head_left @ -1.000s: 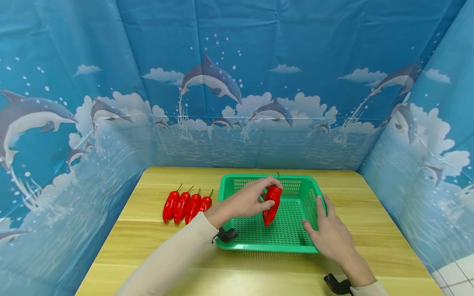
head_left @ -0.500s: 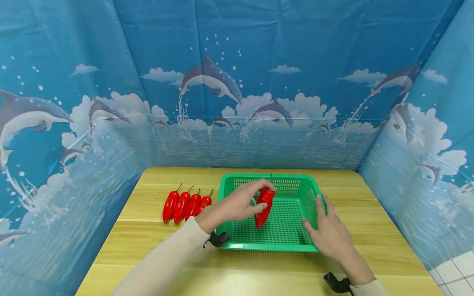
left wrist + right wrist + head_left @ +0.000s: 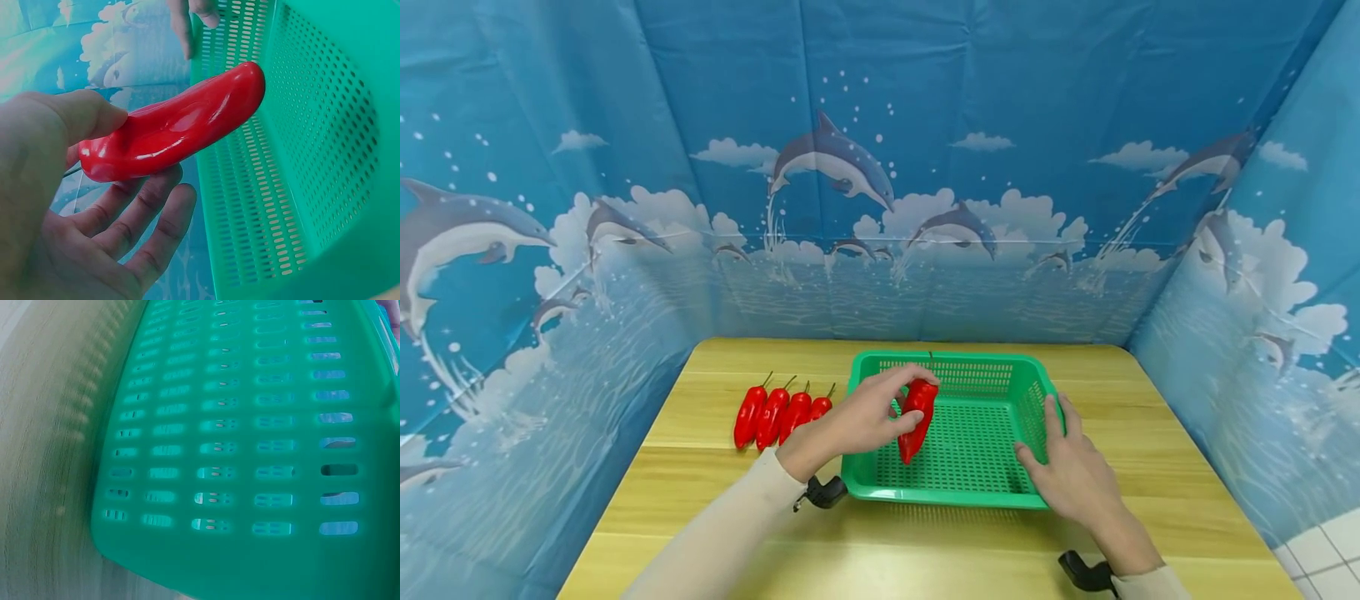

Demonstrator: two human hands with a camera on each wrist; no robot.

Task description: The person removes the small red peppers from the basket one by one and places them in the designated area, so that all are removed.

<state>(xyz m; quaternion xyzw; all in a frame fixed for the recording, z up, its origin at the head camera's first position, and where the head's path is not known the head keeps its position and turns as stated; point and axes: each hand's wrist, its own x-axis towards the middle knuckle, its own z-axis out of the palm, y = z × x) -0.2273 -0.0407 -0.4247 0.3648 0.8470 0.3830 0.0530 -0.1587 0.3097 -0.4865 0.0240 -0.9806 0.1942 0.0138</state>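
My left hand pinches a glossy red chili pepper near its stem end, thumb on one side and fingers on the other. The pepper tilts tip-down above the left part of a green plastic basket. In the left wrist view, the pepper lies across the thumb and fingers, near the perforated basket wall. My right hand rests at the basket's right rim with fingers straight and thumb over the inside. In the right wrist view, the slotted basket wall fills most of the frame.
Several red peppers lie side by side on the wooden table, left of the basket, stems pointing away. A blue curtain with dolphins stands behind the table and along both sides.
My left hand has moved left with the red pepper, from over the basket's middle to its left part. The right hand stays at the right rim.
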